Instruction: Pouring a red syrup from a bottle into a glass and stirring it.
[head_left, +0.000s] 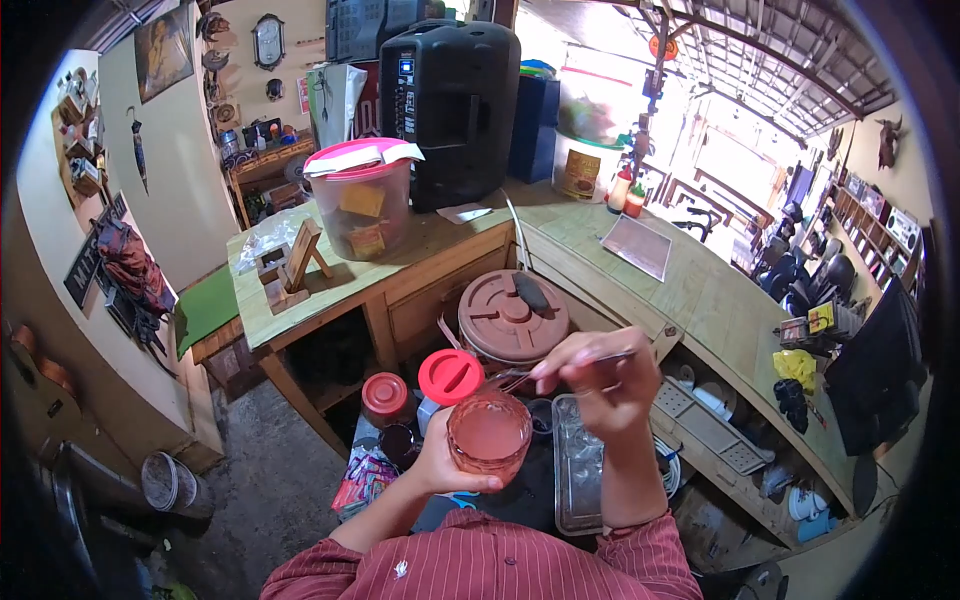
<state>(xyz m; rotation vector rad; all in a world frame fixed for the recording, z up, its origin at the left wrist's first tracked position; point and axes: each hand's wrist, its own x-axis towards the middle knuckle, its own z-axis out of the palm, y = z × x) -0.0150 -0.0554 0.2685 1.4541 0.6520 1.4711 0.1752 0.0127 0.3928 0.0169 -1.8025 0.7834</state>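
Note:
My left hand (435, 463) is wrapped around a patterned drinking glass (491, 439) that holds a cloudy pinkish liquid. Above and right of the glass, my right hand (611, 382) grips a thin metal utensil (514, 377), which looks like a spoon. Its far end hangs by the glass's back rim; whether it touches is unclear. Behind the glass stand a red-lidded container (450, 377) and a jar with a red lid (385, 395). Colourful sachets (364, 480) lie to the left. Blue-handled scissors (459, 496) show partly below the glass. A clear tray (576, 469) is partly behind my right forearm.
A reddish-brown round lid (487, 304) covers a vessel ahead, with a dark object on top. The wooden counter (555, 217) wraps around, bearing a pink-lidded bucket (360, 202), a black speaker (450, 112) and a wooden stand (300, 262). A shelf (712, 427) runs below on the right.

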